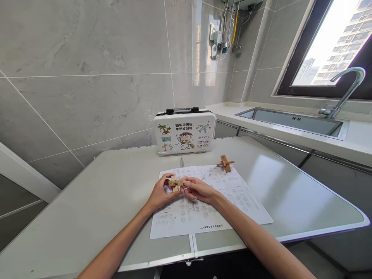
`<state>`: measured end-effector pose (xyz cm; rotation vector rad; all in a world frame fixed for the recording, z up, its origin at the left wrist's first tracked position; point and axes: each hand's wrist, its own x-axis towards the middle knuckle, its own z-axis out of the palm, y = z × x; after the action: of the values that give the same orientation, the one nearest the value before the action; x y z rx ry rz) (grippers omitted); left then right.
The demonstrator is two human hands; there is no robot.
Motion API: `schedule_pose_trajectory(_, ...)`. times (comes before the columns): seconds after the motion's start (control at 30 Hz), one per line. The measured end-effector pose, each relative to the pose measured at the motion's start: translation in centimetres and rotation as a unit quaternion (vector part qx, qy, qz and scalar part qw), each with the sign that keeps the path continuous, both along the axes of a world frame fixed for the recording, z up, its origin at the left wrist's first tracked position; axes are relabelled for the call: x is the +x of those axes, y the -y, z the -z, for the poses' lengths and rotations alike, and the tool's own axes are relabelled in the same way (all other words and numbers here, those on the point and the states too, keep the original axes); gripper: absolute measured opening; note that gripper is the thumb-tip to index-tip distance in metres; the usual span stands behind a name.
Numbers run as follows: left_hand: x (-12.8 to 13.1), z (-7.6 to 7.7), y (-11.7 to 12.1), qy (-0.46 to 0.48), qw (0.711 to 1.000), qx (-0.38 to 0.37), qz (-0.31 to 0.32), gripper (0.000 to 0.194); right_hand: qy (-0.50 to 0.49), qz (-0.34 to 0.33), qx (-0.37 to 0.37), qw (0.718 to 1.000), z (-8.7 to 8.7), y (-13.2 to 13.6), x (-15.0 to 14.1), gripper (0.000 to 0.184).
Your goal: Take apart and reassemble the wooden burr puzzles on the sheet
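Note:
Above the printed sheet (207, 228), a small wooden interlocking puzzle (175, 183) made of crossed light and darker bars is between my two hands. My left hand (163, 193) is closed around its left side, thumb below and fingers above. The fingers of my right hand (200, 190) pinch the right end of its horizontal bar. Some of the puzzle is hidden behind my fingers. A second wooden puzzle (225, 163), brown with crossed pieces, lies at the sheet's far right corner, apart from both hands.
A white cartoon-printed case (186, 133) with a black handle stands at the table's back edge by the tiled wall. The folding table (116, 217) has a seam down its middle. On the right are a counter with a sink (290, 120) and a faucet (348, 89).

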<state>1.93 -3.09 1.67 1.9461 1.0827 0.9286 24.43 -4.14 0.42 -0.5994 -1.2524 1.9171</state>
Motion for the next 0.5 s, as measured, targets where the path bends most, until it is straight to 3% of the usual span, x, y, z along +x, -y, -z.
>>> schedule_pose_trajectory(0.2, 0.0, -0.1, 0.0, -0.028, 0.999, 0.011, -0.011, 0.067, 0.008, 0.029, 0.0, 1.0, -0.1, -0.1, -0.1, 0.048)
schedule_pose_trajectory(0.37, 0.2, -0.1, -0.1, -0.031, 0.999, 0.013, -0.006, 0.069, 0.082, 0.13, 0.097, 0.983, 0.4, -0.1, -0.7, 0.049)
schedule_pose_trajectory(0.5, 0.2, -0.2, 0.0, -0.039, 0.999, 0.025, -0.004, 0.066, 0.147, 0.166, 0.163, 0.961, 0.5, 0.2, -0.9, 0.047)
